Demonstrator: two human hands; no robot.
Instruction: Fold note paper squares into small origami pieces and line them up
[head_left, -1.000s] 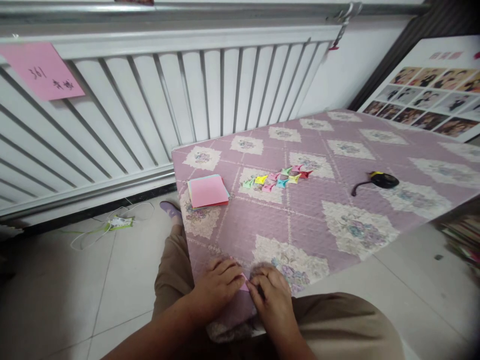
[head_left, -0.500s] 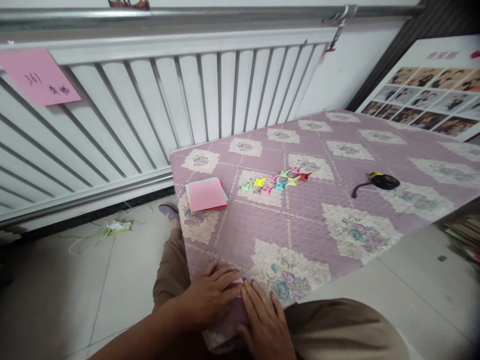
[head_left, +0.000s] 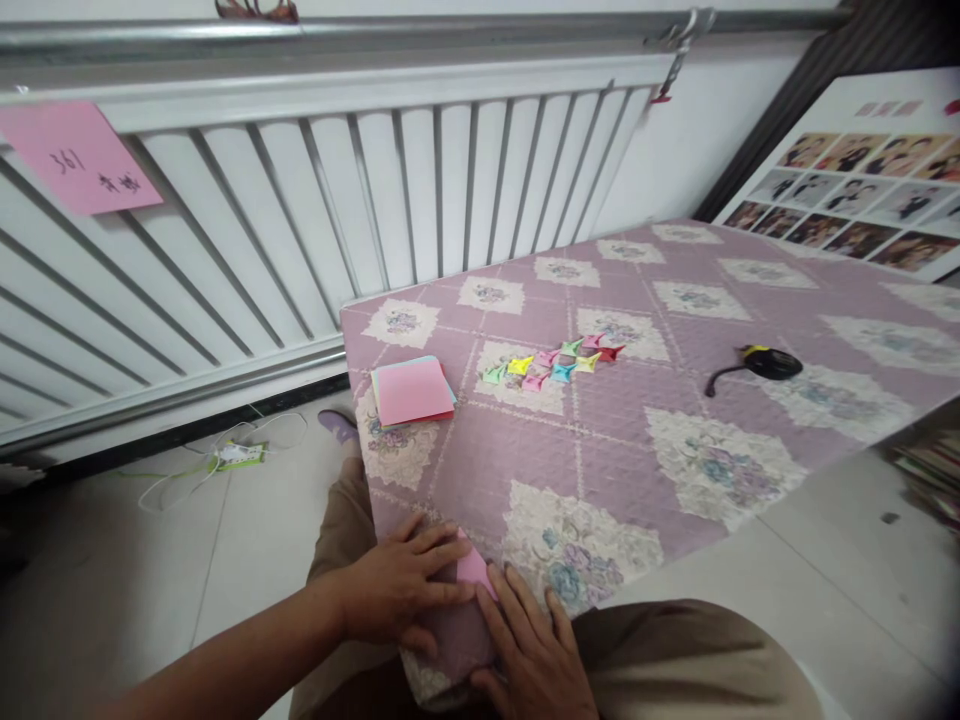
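A pink sheet of paper (head_left: 472, 570) lies at the near corner of the cloth-covered table, partly under my fingers. My left hand (head_left: 401, 585) is at its left side, fingers spread, the fingertips touching the paper. My right hand (head_left: 529, 640) lies flat at its right side with the fingertips on the edge. A stack of colored paper squares (head_left: 414, 391), pink on top, rests farther up on the left. Several small folded paper pieces (head_left: 562, 372) in green, yellow, pink, blue and red stand in two rows near the middle.
A black and yellow object (head_left: 771, 363) lies on the right of the tablecloth (head_left: 510, 450). Behind is a white radiator (head_left: 450, 190) with a pink note (head_left: 79, 155). A photo board (head_left: 862, 180) leans at right; a power strip (head_left: 240, 455) sits on the floor.
My left hand has moved left and spread its fingers, so more of the pink paper shows. My right hand has barely moved.
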